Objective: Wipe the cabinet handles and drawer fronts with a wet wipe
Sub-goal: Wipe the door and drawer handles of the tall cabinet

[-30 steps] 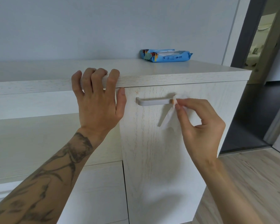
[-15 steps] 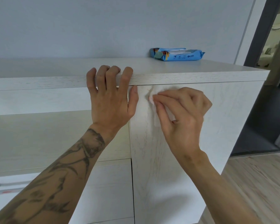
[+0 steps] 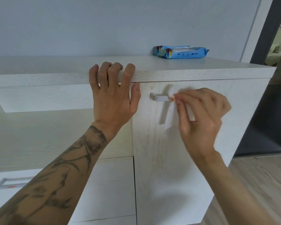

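A pale wood cabinet door (image 3: pixel 177 159) carries a silver bar handle (image 3: pixel 160 97) near its top. My right hand (image 3: pixel 201 114) pinches a white wet wipe (image 3: pixel 172 109) around the handle's right part; the wipe hangs blurred below my fingers. My left hand (image 3: pixel 112 95) hooks its fingers over the front edge of the cabinet top (image 3: pixel 185 69), thumb on the door's upper left corner. A drawer front (image 3: pixel 112 184) sits at lower left, with another silver handle (image 3: pixel 11 182) partly behind my forearm.
A blue pack of wet wipes (image 3: pixel 180 51) lies at the back of the cabinet top by the wall. An open shelf recess (image 3: pixel 39 127) lies left of the door. A dark doorway (image 3: pixel 279 62) and wooden floor (image 3: pixel 258 184) are at the right.
My right hand slid the wipe from the handle's right end to its left end, then back rightward along the bar. My left hand kept its hold on the top edge.
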A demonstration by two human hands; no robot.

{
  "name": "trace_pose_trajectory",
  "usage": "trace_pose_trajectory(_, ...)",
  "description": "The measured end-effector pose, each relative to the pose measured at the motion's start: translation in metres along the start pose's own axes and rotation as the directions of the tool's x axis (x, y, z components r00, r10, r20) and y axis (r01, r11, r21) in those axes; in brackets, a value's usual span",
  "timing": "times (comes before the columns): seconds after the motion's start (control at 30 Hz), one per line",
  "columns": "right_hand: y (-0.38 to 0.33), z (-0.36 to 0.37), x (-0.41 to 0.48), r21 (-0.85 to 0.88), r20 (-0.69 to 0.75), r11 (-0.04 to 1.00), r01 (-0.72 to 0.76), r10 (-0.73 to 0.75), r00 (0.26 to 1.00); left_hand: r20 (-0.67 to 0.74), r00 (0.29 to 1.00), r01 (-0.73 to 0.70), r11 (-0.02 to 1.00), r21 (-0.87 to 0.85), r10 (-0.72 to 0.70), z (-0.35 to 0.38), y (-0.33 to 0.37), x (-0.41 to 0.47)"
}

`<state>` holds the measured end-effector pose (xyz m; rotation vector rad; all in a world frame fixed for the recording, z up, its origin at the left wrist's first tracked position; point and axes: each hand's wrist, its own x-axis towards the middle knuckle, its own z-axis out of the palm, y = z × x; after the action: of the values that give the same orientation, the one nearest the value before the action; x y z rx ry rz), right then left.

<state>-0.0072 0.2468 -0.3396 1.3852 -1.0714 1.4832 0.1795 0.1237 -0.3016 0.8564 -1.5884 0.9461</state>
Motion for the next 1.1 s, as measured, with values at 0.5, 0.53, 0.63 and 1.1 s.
trace_pose_trajectory(0.5, -0.013, -0.024, -0.033, 0.087, 0.087, 0.964, -0.253, 0.245, 0.966, 0.077, 0.997, 0.003, 1.0, 0.002, -0.004, -0.028, -0.003, -0.023)
trace_pose_trajectory(0.53, -0.02, -0.017, -0.037, 0.109, 0.105, 0.961, -0.253, 0.242, 0.965, 0.098, 0.995, -0.007, 1.0, 0.002, 0.007, -0.032, -0.006, -0.03)
trace_pose_trajectory(0.63, -0.041, 0.004, -0.051, 0.188, 0.12, 0.956, -0.224, 0.204, 0.972, 0.192, 0.98, -0.064, 0.997, 0.036, 0.056, -0.048, -0.026, -0.061)
trace_pose_trajectory(1.1, -0.187, 0.083, -0.139, 0.356, 0.261, 0.92, -0.166, 0.073, 0.963, 0.507, 0.856, -0.028, 0.97, 0.243, -0.102, -0.154, -0.206, -0.198)
